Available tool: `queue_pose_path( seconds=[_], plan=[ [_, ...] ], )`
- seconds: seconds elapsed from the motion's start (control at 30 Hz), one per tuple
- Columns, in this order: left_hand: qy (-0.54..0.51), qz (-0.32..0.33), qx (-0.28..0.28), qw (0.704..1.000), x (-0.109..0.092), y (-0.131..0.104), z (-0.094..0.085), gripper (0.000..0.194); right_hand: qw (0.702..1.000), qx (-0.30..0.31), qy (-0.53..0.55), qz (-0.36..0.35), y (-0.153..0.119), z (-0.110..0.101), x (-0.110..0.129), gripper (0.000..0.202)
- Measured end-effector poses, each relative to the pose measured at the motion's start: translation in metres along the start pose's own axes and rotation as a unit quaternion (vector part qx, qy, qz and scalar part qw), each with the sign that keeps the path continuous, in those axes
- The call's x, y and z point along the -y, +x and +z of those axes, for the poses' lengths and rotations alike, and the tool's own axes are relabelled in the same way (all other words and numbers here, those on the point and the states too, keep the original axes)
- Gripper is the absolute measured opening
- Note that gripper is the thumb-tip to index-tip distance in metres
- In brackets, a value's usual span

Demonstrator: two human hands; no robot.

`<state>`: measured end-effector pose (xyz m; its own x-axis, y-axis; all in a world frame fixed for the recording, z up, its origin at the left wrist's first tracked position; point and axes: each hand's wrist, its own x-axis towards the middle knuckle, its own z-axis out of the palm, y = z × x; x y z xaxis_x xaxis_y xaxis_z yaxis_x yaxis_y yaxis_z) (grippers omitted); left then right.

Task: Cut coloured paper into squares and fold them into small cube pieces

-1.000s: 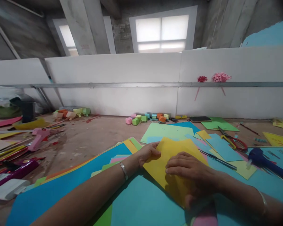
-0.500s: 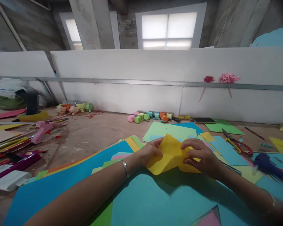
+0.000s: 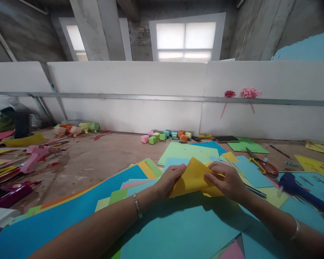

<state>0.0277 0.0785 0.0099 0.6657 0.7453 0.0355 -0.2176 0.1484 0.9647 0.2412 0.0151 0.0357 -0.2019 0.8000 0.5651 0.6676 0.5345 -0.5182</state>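
Observation:
A folded piece of yellow paper (image 3: 192, 179) is held up between both hands, above a light-blue sheet (image 3: 175, 226). My left hand (image 3: 170, 180) grips its left side, thumb on the near face and the other fingers hidden behind. On the right side, my right hand (image 3: 225, 180) pinches the paper, with the thumb and fingers at a folded edge. Part of the paper hangs below the right fingers. Beneath lie layered sheets, among them a darker blue sheet (image 3: 56, 223) on the left and a pale green sheet (image 3: 187, 153) beyond the hands.
Scissors (image 3: 263, 165) with red and yellow handles and a dark blue glue gun (image 3: 305, 192) lie at the right. A pink glue gun (image 3: 35, 157) is at the left. Small folded paper cubes (image 3: 162, 136) sit near the white panel (image 3: 129, 115). A black phone-like slab (image 3: 226, 139) lies beside it.
The yellow paper has been turned and its right part folded over more, with my right fingers now closer together on it. The whole view has shifted slightly.

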Motion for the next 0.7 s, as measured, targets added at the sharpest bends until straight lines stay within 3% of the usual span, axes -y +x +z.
queue_pose_path(
  seconds=[0.1, 0.2, 0.33, 0.4, 0.53, 0.7],
  plan=[
    [0.115, 0.039, -0.059, 0.991, 0.002, 0.002, 0.0, 0.045, 1.0, -0.008, -0.007, -0.002, -0.001, 0.001, -0.001, 0.026],
    [0.158, 0.061, -0.086, 0.982, 0.002, 0.004, 0.002, 0.04, 1.0, -0.002, -0.022, 0.016, -0.002, 0.003, -0.003, 0.019],
    [0.167, 0.063, -0.086, 0.98, 0.002, 0.004, 0.003, 0.036, 0.998, 0.003, -0.023, 0.062, -0.003, 0.005, -0.005, 0.009],
    [0.173, 0.063, -0.084, 0.979, 0.003, 0.004, 0.003, 0.033, 0.997, 0.016, -0.009, 0.077, -0.003, 0.005, -0.003, 0.023],
    [0.181, 0.052, -0.073, 0.979, 0.004, 0.004, 0.003, 0.032, 0.997, 0.047, -0.019, 0.062, -0.001, 0.002, 0.009, 0.018],
    [0.216, 0.045, -0.053, 0.974, 0.003, -0.002, 0.011, 0.03, 0.999, 0.021, -0.019, 0.035, -0.001, 0.001, 0.022, 0.024]
  ],
)
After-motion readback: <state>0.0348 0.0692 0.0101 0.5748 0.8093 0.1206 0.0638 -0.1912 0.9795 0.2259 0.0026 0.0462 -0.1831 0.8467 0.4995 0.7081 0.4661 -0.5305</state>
